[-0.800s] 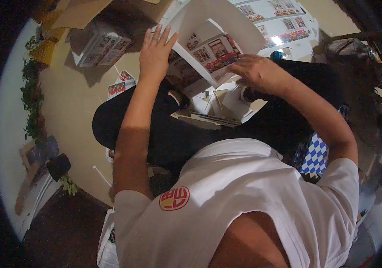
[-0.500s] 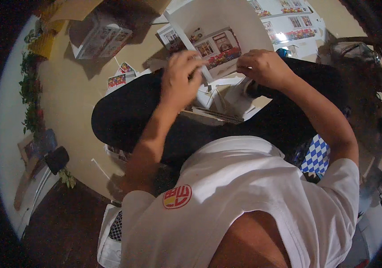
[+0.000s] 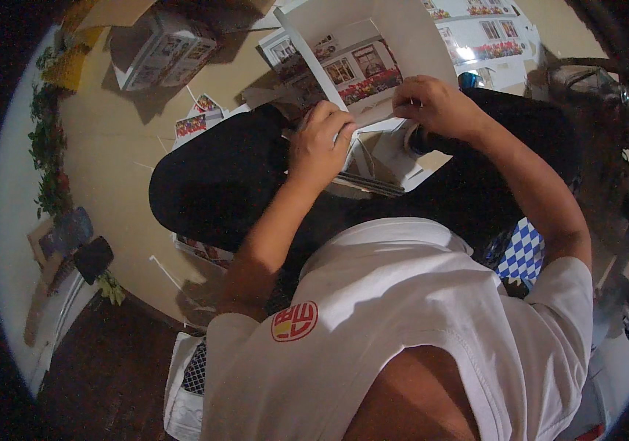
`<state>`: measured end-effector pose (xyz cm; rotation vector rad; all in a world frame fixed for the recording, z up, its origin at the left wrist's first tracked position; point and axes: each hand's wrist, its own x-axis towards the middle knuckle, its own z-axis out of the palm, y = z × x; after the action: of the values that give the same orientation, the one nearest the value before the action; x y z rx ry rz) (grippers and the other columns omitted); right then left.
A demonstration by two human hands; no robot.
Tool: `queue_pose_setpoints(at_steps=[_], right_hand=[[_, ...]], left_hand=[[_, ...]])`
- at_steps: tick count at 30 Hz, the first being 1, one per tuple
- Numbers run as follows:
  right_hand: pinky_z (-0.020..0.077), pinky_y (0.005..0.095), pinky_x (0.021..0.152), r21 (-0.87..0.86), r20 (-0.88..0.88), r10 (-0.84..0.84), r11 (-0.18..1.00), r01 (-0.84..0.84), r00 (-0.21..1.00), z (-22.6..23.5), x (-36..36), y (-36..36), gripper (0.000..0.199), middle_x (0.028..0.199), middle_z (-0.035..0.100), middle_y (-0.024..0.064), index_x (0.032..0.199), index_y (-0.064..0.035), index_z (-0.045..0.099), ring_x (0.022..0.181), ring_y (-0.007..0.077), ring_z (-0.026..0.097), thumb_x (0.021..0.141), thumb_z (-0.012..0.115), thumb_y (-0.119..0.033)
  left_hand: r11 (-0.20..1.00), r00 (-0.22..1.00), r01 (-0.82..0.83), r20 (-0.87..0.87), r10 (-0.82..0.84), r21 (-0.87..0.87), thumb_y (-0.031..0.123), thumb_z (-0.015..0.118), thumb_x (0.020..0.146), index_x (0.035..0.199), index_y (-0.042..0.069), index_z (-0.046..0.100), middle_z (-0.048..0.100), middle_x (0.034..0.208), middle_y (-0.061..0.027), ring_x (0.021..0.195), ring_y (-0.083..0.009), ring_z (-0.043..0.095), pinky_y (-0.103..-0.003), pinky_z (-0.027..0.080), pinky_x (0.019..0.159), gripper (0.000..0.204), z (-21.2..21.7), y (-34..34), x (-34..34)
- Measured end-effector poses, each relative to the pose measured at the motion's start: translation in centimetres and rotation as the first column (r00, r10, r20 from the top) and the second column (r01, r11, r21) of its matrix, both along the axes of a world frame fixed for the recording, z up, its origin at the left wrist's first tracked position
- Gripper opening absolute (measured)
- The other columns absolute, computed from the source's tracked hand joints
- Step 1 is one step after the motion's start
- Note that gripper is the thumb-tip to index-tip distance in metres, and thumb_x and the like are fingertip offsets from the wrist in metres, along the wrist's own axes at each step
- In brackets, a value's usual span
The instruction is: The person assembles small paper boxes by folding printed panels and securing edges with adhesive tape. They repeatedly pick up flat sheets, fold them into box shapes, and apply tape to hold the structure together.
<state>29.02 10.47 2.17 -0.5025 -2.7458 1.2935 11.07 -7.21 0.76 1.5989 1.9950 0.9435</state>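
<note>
A folded white card model point(image 3: 370, 72), printed with windows and red flowers, stands upright between my knees. My left hand point(image 3: 320, 144) is closed at its near left corner, thumb and fingers pressed on the white edge. On the right, my right hand point(image 3: 436, 107) pinches the card's near right edge, its fingertips partly hidden. Below the hands, several cut white card strips point(image 3: 373, 158) lie between my legs. Close to my right hand's wrist is a dark round object point(image 3: 419, 141), whose kind I cannot make out.
Printed card sheets point(image 3: 480, 37) lie at the far right. A printed box-like card piece point(image 3: 164, 55) stands at the far left, with small flower cutouts point(image 3: 195, 125) nearer. A clear plastic bag point(image 3: 583, 87) lies at the right. Green leaves point(image 3: 48, 140) line the left wall.
My left hand has moved right and slightly down, from loose beside the card to closed on its corner. The card has shifted slightly right; my right hand stays at its edge.
</note>
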Motion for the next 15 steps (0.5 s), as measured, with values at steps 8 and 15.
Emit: queue_pose_setpoints(at_steps=[8, 15], right_hand=[[0.0486, 0.0386, 0.074, -0.097, 0.279, 0.007, 0.995, 0.021, 0.960, -0.9, -0.5, 0.7, 0.018, 0.082, 0.065, 0.0158, 0.090, -0.0017, 0.066, 0.078, 0.0311, 0.063, 0.083, 0.064, -0.019], [0.0485, 0.0387, 0.073, -0.098, 0.356, -0.005, 0.994, 0.043, 0.934, -0.8, -0.9, 1.2, 0.021, 0.082, 0.066, 0.0160, 0.092, -0.0025, 0.067, 0.077, 0.0296, 0.064, 0.083, 0.065, -0.022]], left_hand=[[0.991, 0.988, -0.018, -0.153, -0.003, -0.135, 0.016, 0.061, 0.084, 0.085, 0.008, 0.059, 0.056, 0.093, -0.0091, 0.093, -0.0323, 0.055, -0.045, 0.042, 0.082, 0.009, 0.4, 0.7, 0.6], [0.980, 0.966, -0.161, -0.221, 0.132, -0.118, 0.012, 0.062, 0.082, 0.092, 0.008, 0.062, 0.056, 0.092, -0.0082, 0.094, -0.0306, 0.054, -0.045, 0.040, 0.084, 0.011, 0.3, 1.4, 1.7]])
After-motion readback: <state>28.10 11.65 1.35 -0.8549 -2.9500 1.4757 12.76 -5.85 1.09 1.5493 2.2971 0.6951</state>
